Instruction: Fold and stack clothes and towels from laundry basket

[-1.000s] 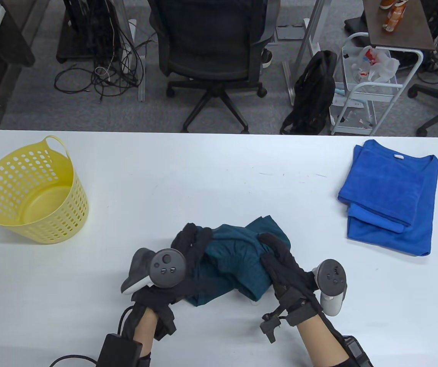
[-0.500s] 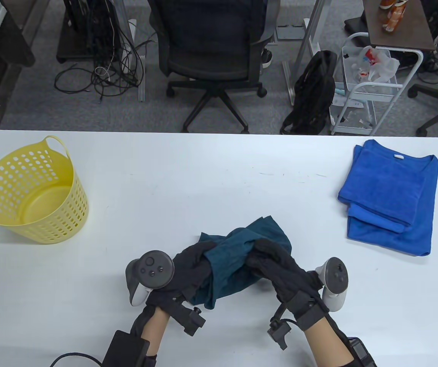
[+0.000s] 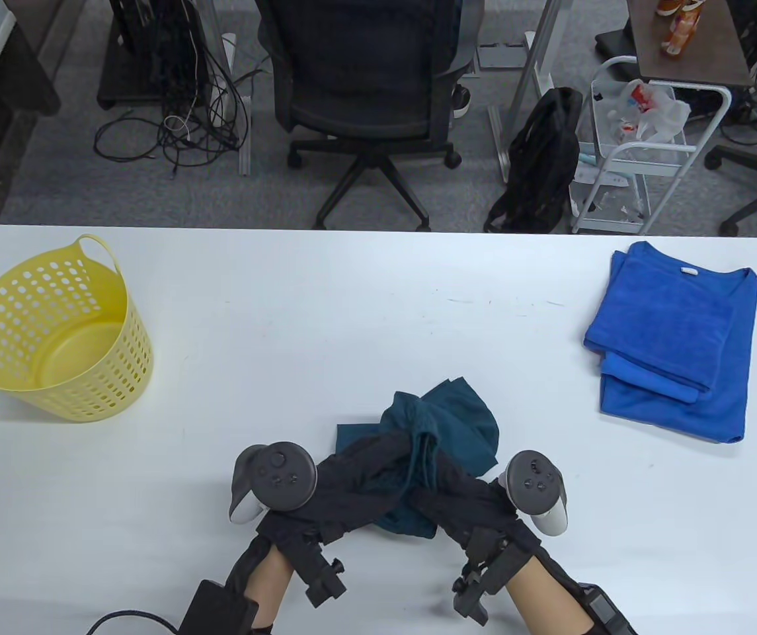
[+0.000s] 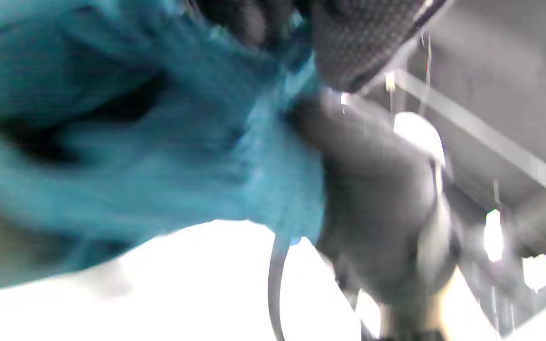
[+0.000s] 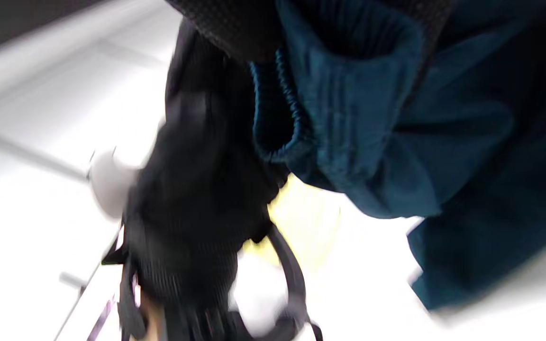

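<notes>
The teal garment (image 3: 447, 423) lies bunched on the table (image 3: 325, 311), near its front edge and well to the right of the yellow basket (image 3: 54, 331). Both gloved hands meet at the near side of the garment. The left hand (image 3: 358, 469) reaches in from the basket side, its fingers curled into a gathered ridge of cloth; the right hand (image 3: 457, 493) comes in from the other side and grips the same ridge, so the two hands touch or nearly touch over the fabric. In the right wrist view the garment's elastic, ribbed edge (image 5: 296, 109) is pinched just below the right hand's fingers (image 5: 235, 28), with the left hand (image 5: 197, 199) close beside it. The left wrist view is blurred, showing only teal cloth (image 4: 135, 142) and dark glove. Far from the basket, at the table's opposite end, sits a stack of folded blue items (image 3: 676, 337), well apart from the garment.
</notes>
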Available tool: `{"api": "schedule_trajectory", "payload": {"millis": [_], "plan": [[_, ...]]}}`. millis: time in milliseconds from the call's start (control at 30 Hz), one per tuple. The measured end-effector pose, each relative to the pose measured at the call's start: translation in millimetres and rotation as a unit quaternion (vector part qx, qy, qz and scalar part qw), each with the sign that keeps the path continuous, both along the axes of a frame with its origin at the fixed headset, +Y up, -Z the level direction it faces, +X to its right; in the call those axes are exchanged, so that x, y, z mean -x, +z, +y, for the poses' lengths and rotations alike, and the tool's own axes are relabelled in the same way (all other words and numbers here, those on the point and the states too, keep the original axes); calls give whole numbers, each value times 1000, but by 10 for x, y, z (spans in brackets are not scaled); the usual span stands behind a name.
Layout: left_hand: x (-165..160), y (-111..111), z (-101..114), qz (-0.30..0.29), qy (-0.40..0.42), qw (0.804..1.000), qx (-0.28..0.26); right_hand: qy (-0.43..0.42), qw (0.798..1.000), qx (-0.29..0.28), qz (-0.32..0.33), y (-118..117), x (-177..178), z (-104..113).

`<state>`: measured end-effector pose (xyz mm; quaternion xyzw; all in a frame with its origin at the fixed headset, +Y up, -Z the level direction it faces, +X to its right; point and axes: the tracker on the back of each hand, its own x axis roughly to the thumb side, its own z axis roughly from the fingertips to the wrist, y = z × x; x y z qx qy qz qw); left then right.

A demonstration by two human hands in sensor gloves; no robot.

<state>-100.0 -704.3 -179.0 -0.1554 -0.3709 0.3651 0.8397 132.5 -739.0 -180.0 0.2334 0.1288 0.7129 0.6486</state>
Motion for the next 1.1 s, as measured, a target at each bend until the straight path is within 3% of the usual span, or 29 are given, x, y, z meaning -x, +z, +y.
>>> {"api": "schedule_trajectory", "payload": {"millis": [33,67,133,167,233,300,400,467,500,533,567,633,733,800,867,900,967,1033,1100], "plan": [[-47,25,-5,-19,-59,998,-4,-33,999,12,-6,-5,-12,-7],[-117,74,-11,-2,-120,992,-45,-82,996,44,7,-6,-13,-18],[-175,144,7,81,-122,978,-151,-104,991,79,21,4,-29,-37],[-189,166,29,109,-111,972,-177,-92,993,67,15,-17,-52,-42],[-157,154,58,92,-102,977,-163,-65,996,55,5,-37,-109,-21],[-29,95,76,121,-41,980,-155,-35,999,33,-21,-60,-204,26],[218,-14,57,187,-19,974,-125,1,998,10,-61,-92,-370,104],[522,-127,-7,258,-4,963,-83,111,990,-52,-69,-127,-564,232],[626,-151,-33,281,-4,956,-81,170,981,-76,-48,-134,-613,277],[771,-177,-70,301,-7,950,-82,307,946,-105,-2,-109,-655,357],[820,-201,-78,282,1,957,-69,368,923,-114,17,-87,-638,391],[828,-184,-19,282,20,958,-58,424,897,-120,22,-45,-551,412],[837,-129,160,297,-4,949,-106,481,868,-119,27,-47,-479,355],[917,-90,241,316,-4,941,-121,459,882,-108,9,-98,-580,298],[1035,-63,288,337,11,933,-124,361,929,-83,-15,-153,-754,249],[1105,-54,302,340,20,932,-124,272,959,-75,-32,-176,-861,227],[1181,-54,303,332,27,936,-115,162,983,-72,-57,-184,-962,226],[1210,-63,285,336,29,935,-112,104,979,-100,-142,-148,-976,280],[1189,-69,276,351,23,929,-114,158,959,-140,-189,-103,-932,356]]}}
